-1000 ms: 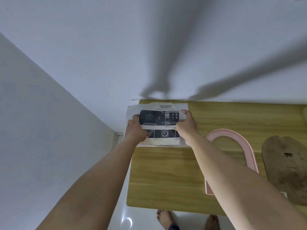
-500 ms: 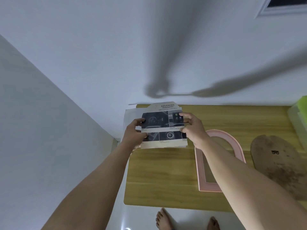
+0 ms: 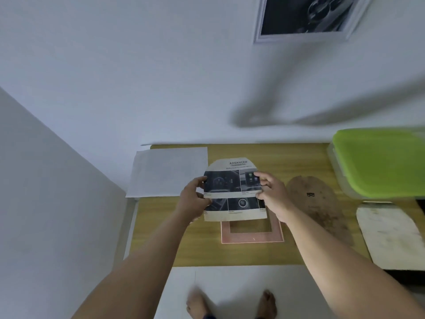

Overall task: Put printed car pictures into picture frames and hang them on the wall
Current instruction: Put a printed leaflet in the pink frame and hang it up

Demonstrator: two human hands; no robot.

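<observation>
2 hands (image 3: 192, 201) (image 3: 274, 196) grip car pic (image 3: 230, 185), hiding pink frame (image 3: 251, 237) top; backing board (image 3: 316, 203) rt.

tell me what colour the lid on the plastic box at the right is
Bright lime green lid, seen in the head view.

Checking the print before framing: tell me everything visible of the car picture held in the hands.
The arch-topped paper car picture is cut round at the top and straight at the bottom. Under the heading ADVANCED it shows dark car-interior photo panels in two rows with small captions, on pale margins. The left hand pinches its left edge and the right hand its right edge, holding it face up over the pink picture frame on the wooden table.
</observation>
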